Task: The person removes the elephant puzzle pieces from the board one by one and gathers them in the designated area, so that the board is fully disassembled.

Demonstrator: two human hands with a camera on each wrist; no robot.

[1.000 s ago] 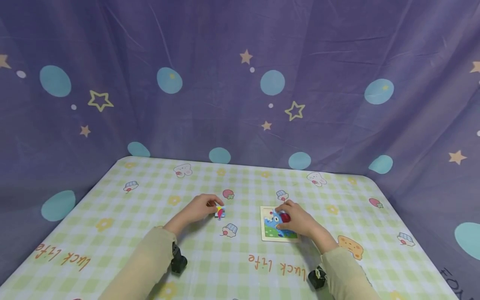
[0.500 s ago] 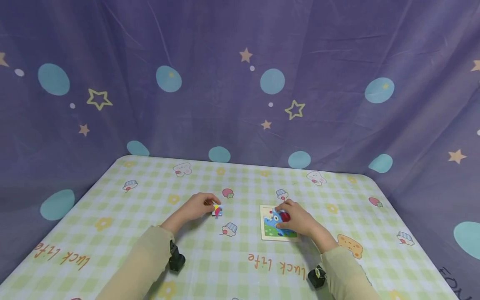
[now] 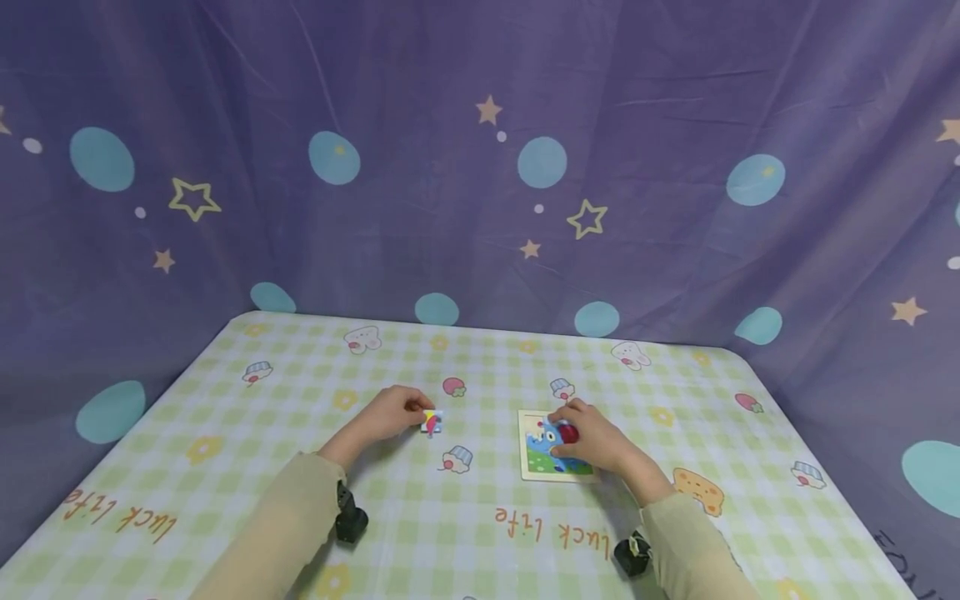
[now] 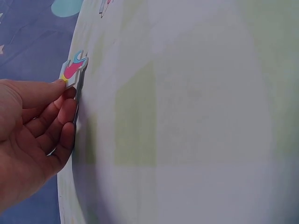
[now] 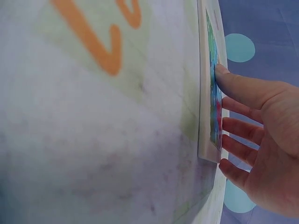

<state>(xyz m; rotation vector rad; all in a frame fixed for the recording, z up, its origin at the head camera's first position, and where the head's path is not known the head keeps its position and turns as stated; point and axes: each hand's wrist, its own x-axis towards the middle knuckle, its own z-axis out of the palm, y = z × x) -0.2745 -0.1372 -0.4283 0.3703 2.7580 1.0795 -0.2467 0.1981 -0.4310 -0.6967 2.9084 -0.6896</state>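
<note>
Between the thumb and fingers of my left hand (image 3: 392, 414) is a small jigsaw piece (image 3: 432, 423), coloured pink, yellow and light blue. The left wrist view shows the jigsaw piece (image 4: 73, 71) pinched at one edge, its knobbed side pointing away from the hand, close to the tablecloth. To the right lies a square puzzle board (image 3: 534, 476) with a pale frame, a blue elephant and green grass. My right hand (image 3: 597, 439) rests on its right part, covering some of the picture. In the right wrist view, thumb and fingertips touch the puzzle board (image 5: 204, 116) from above.
A checked green-and-white tablecloth (image 3: 420, 517) with printed cupcakes, flowers and lettering covers the table. Behind and beside it hangs a purple curtain (image 3: 435, 225) with stars and blue ovals. A black wrist camera (image 3: 351, 521) sits under the left forearm.
My left hand has shifted slightly to the left with the jigsaw piece, and more of the piece's face shows. The right hand and the puzzle board stay in place.
</note>
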